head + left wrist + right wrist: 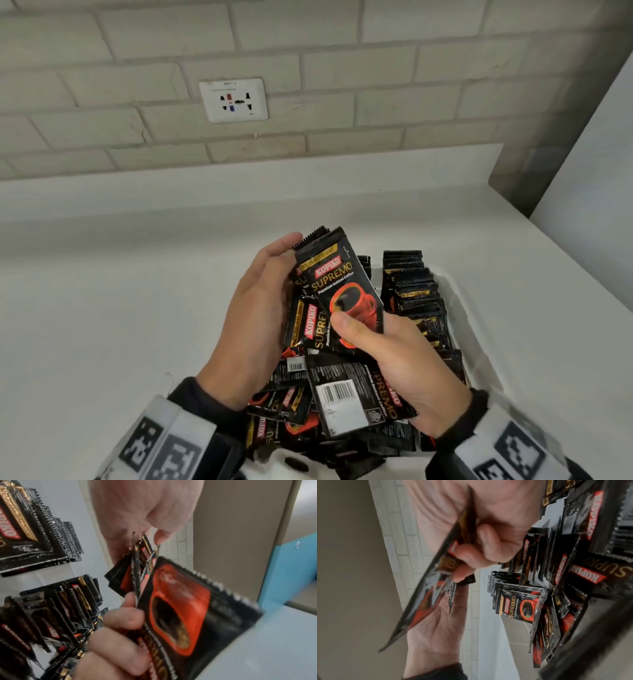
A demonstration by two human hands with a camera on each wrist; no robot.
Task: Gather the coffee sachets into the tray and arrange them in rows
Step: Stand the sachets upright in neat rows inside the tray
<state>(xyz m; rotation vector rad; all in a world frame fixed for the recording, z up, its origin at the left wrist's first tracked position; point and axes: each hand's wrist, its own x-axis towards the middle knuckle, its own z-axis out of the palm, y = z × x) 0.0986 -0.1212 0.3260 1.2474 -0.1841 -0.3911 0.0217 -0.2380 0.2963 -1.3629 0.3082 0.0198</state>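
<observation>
Now the right hand (404, 370) pinches an upright Kopiko sachet (346, 291) just beside the bundle (308, 325) gripped in the left hand (253, 318).

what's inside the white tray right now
Inside the white tray, a neat standing row of sachets fills the right side; loose sachets are heaped left. The tray floor is covered.

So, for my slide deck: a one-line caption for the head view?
Right hand adds a coffee sachet to the left hand's bundle, above the white tray.
</observation>
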